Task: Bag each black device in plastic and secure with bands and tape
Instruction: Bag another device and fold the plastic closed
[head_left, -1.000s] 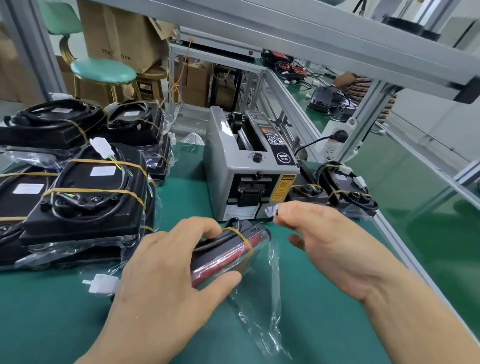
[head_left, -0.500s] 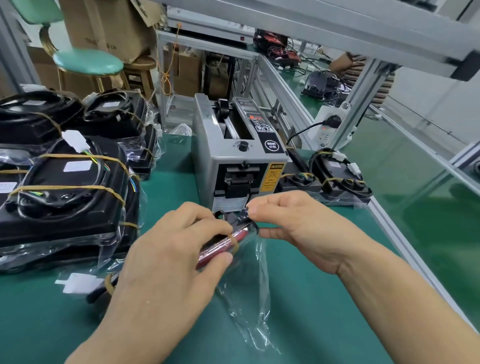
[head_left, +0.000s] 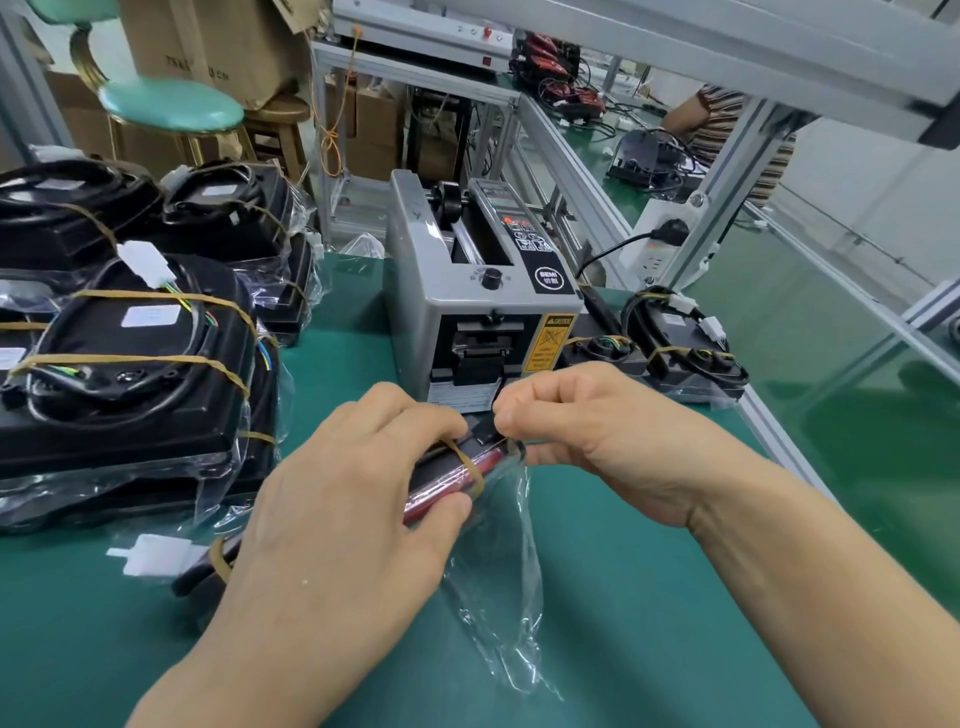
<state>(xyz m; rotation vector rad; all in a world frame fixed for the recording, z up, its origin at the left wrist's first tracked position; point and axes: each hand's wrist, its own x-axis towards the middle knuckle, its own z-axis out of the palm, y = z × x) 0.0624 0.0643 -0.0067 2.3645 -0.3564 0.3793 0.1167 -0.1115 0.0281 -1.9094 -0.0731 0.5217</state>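
My left hand (head_left: 343, 519) grips a black device with a red side (head_left: 452, 470) on the green mat, a tan rubber band (head_left: 467, 462) around it. The device sits in a clear plastic bag (head_left: 498, 582) whose loose end trails toward me. My right hand (head_left: 587, 421) pinches something small at the device's far end, right in front of the tape dispenser's outlet; I cannot make out whether it is tape. A white connector (head_left: 150, 555) on a banded cable sticks out to the left of my left hand.
The grey tape dispenser (head_left: 467, 291) stands just behind my hands. Stacks of bagged, banded black devices (head_left: 130, 358) fill the left. Another banded device (head_left: 675, 338) lies right of the dispenser by the aluminium frame (head_left: 727, 197). A person in a striped sleeve (head_left: 727, 114) is far back.
My right hand has come in from the dispenser's outlet to the far end of the device, close to my left hand. My left hand keeps its hold on the device.
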